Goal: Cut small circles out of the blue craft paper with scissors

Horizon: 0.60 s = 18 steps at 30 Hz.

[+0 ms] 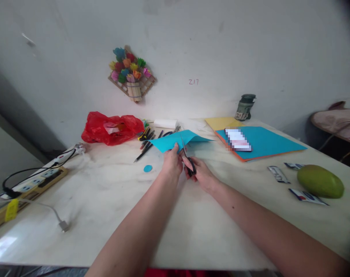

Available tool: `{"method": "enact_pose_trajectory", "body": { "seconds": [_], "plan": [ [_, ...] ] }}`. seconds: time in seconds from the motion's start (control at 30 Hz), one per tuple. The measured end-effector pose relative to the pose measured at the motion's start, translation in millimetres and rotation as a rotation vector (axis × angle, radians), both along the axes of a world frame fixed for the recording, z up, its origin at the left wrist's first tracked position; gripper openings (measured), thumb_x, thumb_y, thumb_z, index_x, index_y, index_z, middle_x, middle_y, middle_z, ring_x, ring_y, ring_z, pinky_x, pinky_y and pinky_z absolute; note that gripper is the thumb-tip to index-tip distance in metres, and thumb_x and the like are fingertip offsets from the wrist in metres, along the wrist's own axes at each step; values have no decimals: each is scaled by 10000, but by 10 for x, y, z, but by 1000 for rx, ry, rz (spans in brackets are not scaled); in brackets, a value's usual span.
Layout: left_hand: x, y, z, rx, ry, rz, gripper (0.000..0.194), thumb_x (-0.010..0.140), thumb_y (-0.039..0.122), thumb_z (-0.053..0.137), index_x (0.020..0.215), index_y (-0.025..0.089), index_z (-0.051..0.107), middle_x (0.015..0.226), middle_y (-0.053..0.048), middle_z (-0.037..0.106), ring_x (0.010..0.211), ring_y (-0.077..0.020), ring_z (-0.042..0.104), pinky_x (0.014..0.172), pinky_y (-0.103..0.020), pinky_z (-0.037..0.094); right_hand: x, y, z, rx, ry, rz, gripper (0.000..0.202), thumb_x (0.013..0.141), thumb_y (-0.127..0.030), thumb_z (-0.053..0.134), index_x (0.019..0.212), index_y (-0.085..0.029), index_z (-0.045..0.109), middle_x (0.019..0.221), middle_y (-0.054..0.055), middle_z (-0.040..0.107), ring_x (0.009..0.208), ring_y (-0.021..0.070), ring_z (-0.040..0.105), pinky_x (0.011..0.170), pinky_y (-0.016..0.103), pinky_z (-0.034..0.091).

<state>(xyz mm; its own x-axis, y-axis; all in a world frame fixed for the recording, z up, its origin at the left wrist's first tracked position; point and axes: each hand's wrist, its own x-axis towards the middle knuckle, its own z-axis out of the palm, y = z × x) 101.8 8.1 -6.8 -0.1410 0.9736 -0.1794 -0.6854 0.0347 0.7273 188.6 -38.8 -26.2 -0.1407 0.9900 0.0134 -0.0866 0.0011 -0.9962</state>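
Observation:
My left hand (173, 159) pinches the near edge of a blue sheet of paper (170, 141), which is held above the table and spreads away from me. In my right hand (202, 173) is a pair of scissors (191, 166) with black handles, my fingers around the loops. The scissor blades point away from me and lie against the paper just right of my left fingers. Whether the blades are fully closed is too small to tell. A small blue paper disc (147, 168) lies on the table left of my left hand.
Behind the paper lie several pens (146, 148) and a red plastic bag (113, 129). Coloured sheets (274, 142) with a phone (238, 139) on top are at the right, near a green mango (320, 181), small packets (278, 174) and a bottle (245, 107). A power strip (39, 182) runs along the left.

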Motion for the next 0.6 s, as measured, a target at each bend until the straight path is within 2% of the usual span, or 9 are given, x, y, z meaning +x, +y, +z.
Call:
{"method": "enact_pose_trajectory", "body": {
  "seconds": [0.17, 0.6],
  "plan": [
    [8, -5, 9, -13, 10, -14, 109, 827, 201, 500, 742, 151, 545, 616, -40, 612, 672, -161, 634, 661, -270, 497, -1, -1, 7, 8, -1, 6, 383, 680, -548, 606, 694, -182, 493, 474, -53, 478, 392, 73, 435, 332, 190, 224],
    [14, 55, -84, -6, -45, 6, 84, 804, 217, 540, 755, 151, 554, 650, -48, 628, 647, -172, 631, 639, -283, 472, 12, 10, -7, 22, -20, 11, 369, 700, -537, 591, 697, -184, 487, 469, -50, 477, 399, 77, 430, 334, 194, 228]
  ]
}}
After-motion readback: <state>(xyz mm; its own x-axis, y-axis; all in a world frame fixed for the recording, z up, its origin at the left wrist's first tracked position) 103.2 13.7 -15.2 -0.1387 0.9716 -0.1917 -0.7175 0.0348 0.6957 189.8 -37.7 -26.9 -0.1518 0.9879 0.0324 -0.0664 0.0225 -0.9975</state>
